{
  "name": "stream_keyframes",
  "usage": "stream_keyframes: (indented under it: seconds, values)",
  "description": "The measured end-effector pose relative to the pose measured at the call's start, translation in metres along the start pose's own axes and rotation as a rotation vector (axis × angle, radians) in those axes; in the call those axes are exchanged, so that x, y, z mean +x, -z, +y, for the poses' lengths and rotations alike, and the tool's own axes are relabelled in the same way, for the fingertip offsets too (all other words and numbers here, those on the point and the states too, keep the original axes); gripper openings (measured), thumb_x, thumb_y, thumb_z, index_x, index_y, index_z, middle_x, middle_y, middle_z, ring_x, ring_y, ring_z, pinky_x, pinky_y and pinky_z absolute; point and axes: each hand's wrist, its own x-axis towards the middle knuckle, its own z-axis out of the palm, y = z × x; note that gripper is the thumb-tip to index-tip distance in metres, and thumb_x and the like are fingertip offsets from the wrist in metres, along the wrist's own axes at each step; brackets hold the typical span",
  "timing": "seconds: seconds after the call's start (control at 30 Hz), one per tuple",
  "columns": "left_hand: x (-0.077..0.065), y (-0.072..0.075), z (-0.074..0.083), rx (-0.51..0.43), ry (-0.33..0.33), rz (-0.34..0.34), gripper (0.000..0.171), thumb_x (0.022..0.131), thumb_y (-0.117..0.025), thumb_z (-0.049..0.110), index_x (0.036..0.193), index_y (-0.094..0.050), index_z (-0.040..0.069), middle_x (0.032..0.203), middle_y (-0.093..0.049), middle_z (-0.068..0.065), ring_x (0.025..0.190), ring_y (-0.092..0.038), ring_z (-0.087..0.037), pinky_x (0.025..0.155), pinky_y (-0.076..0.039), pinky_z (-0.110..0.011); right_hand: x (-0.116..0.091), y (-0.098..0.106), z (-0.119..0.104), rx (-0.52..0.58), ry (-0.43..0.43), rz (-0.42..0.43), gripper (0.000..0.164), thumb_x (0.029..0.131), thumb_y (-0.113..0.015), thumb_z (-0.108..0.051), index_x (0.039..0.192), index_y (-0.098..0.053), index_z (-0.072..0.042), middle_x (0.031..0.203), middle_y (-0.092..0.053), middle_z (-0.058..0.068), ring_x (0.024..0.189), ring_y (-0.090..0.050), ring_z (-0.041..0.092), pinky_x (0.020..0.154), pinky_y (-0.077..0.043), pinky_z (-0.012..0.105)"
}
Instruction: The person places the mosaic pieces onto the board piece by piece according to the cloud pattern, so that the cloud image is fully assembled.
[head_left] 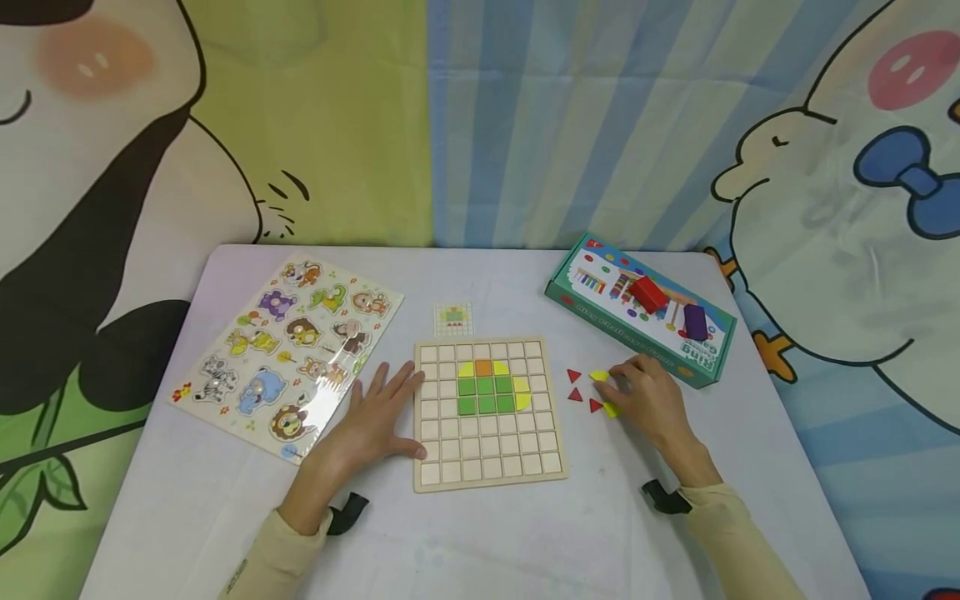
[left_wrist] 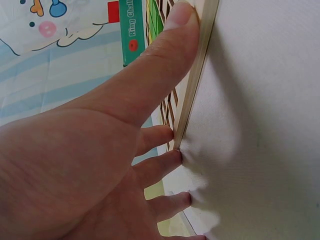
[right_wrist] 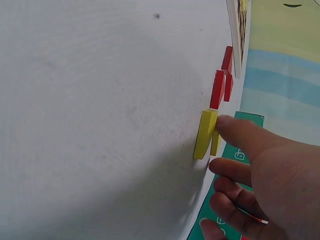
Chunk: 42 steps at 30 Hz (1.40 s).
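Note:
A wooden grid board lies mid-table, holding green squares, an orange square and yellow rounded pieces. My left hand is spread at its left edge, thumb and fingertips touching the frame. Right of the board, my right hand reaches over two loose yellow pieces. Its thumb tip is right at them in the right wrist view, with a gap between thumb and index finger. Three red triangles lie between these pieces and the board.
A small pattern card lies behind the board. On the left is an animal puzzle sheet, partly behind my left hand. A green box sits at the back right, with a red block and a purple block on top.

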Motion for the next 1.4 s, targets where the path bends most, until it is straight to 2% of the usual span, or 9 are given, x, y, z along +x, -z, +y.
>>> stream_keyframes:
  seconds: [0.23,0.57,0.93,1.2,1.4]
  values:
    - [-0.001,0.001,-0.001,-0.017,0.004,0.003,0.118,0.067,-0.091,0.040,0.161,-0.026,0.010,0.171,-0.013,-0.013,0.155,0.000,-0.048,0.117,0.003,-0.077,0.001,-0.001,0.000,0.028,0.032,0.019,0.031,0.080,-0.087,-0.027,0.096,-0.079,-0.002,0.094,-0.067,0.012,0.085,-0.060,0.026,0.073,-0.058,0.044]
    - [-0.002,0.000,-0.002,-0.012,0.007,-0.001,0.118,0.068,-0.090,0.040,0.162,-0.025,0.011,0.171,-0.012,-0.013,0.156,0.001,-0.047,0.117,0.004,-0.076,0.003,-0.003,0.001,0.039,0.054,0.005,0.031,0.080,-0.087,-0.026,0.099,-0.079,-0.002,0.098,-0.066,0.012,0.089,-0.060,0.026,0.075,-0.059,0.045]
    - [-0.002,0.002,0.000,-0.014,0.004,0.009,0.117,0.068,-0.091,0.039,0.161,-0.026,0.010,0.171,-0.014,-0.014,0.155,0.000,-0.049,0.117,0.002,-0.077,0.014,0.002,-0.002,0.012,0.172,0.040,0.032,0.077,-0.089,-0.025,0.099,-0.079,-0.004,0.099,-0.068,0.011,0.092,-0.061,0.026,0.076,-0.059,0.044]
    - [-0.001,0.002,0.000,-0.008,0.002,0.013,0.116,0.068,-0.091,0.040,0.161,-0.028,0.010,0.170,-0.015,-0.014,0.155,-0.002,-0.049,0.117,0.001,-0.078,0.029,0.008,-0.023,0.051,0.289,0.068,0.034,0.071,-0.093,-0.020,0.098,-0.080,-0.004,0.100,-0.068,0.011,0.090,-0.061,0.025,0.075,-0.059,0.043]
    - [0.000,0.000,0.001,-0.017,0.009,0.000,0.117,0.067,-0.091,0.039,0.161,-0.027,0.010,0.171,-0.014,-0.014,0.156,0.001,-0.048,0.117,0.003,-0.076,0.043,0.004,-0.046,0.073,0.374,0.076,0.033,0.072,-0.092,-0.020,0.097,-0.079,-0.004,0.099,-0.068,0.010,0.088,-0.061,0.024,0.073,-0.058,0.041]
